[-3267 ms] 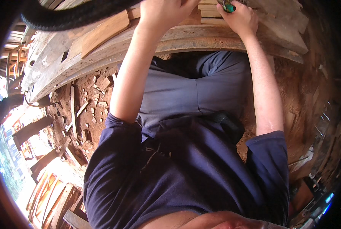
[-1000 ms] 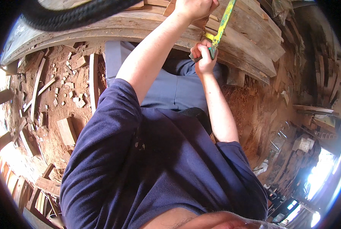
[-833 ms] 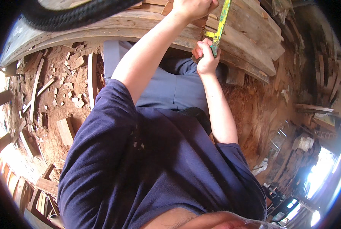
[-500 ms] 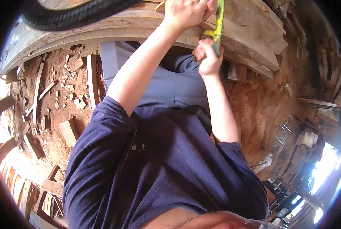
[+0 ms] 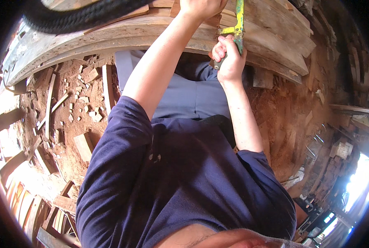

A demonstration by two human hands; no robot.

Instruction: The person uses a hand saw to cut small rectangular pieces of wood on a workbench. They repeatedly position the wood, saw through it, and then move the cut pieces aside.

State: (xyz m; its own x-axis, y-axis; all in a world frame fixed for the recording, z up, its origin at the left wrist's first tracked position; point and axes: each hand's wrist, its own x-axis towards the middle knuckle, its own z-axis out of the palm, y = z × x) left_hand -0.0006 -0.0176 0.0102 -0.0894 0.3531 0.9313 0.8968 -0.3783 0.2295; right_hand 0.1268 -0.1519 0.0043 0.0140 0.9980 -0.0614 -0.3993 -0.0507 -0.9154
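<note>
My right hand [image 5: 230, 58] is closed around the dark handle of what looks like a hacksaw [image 5: 239, 22]. Its yellow-green metal frame runs away from me, with a short crosspiece to the left; the blade cannot be made out. At the top edge my left hand [image 5: 203, 8] bears down over a reddish-brown piece of wood [image 5: 214, 21] on the plank bench [image 5: 271, 33]. Its fingers look curled, but the picture's edge cuts them off, so what they grip is hidden.
A thick black braided band [image 5: 85, 18] crosses the upper left. Small wood offcuts [image 5: 85, 99] and long strips [image 5: 50, 107] litter the earthen floor at left. Stacked timber [image 5: 329, 165] lies at right, and leaning boards [image 5: 27, 211] stand at lower left.
The hacksaw and my right hand have shifted slightly right within the picture. My left hand sits higher, more of it cut off. The whole view has also shifted a little.
</note>
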